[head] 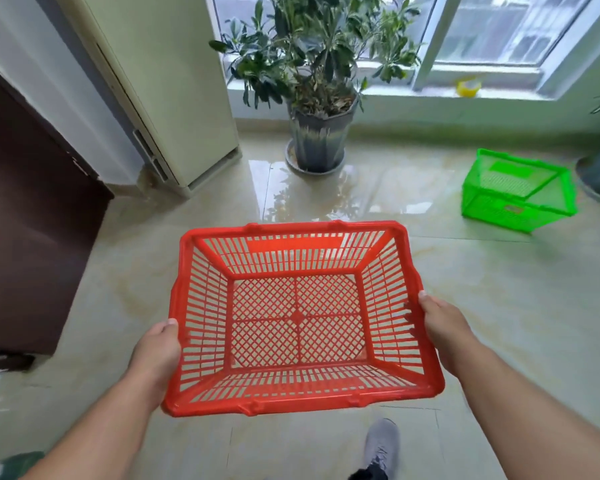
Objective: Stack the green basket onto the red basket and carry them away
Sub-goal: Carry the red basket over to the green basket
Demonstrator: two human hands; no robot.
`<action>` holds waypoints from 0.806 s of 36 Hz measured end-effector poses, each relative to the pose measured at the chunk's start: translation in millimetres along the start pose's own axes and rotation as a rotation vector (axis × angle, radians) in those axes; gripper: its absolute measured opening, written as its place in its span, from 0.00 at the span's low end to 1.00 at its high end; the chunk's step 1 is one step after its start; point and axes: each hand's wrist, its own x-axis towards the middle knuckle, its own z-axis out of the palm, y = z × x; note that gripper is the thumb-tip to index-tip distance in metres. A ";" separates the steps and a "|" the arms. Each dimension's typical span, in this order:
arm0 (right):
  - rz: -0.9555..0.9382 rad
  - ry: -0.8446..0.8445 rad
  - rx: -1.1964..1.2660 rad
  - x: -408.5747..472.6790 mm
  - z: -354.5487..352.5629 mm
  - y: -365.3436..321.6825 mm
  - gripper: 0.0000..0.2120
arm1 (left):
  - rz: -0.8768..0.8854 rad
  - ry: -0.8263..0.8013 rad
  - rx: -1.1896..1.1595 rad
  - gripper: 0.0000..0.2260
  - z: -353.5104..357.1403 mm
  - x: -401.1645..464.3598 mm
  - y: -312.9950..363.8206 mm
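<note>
Two bare hands grip an empty red basket (298, 317) at lower centre of the frame: left hand (158, 351) and right hand (442, 327) each closed on a side rim, thumbs on top. Upper right, well apart on the floor (118, 271) and nearer the right hand, sits the green basket (516, 192), tilted, empty, its long side running left to right.

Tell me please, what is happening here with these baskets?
A person holds the empty red basket in the air with both hands: the left hand on its left rim, the right hand on its right rim. The green basket sits apart on the tiled floor, near the window and a potted plant. Nothing is stacked yet.
</note>
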 end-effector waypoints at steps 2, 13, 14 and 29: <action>-0.005 0.022 0.010 3.5 -15.2 -1.6 0.20 | 0.015 -0.036 0.016 0.21 13.6 -1.5 9.3; -0.013 0.079 0.133 62.7 -114.8 -12.5 0.19 | 0.056 -0.086 0.106 0.25 120.6 -17.6 69.6; -0.018 0.080 0.133 69.0 -123.3 -13.9 0.19 | 0.048 -0.083 0.108 0.24 131.6 -23.2 76.0; 0.002 0.118 0.242 152.0 -232.6 -42.0 0.19 | 0.064 -0.123 0.193 0.20 275.1 -48.5 158.6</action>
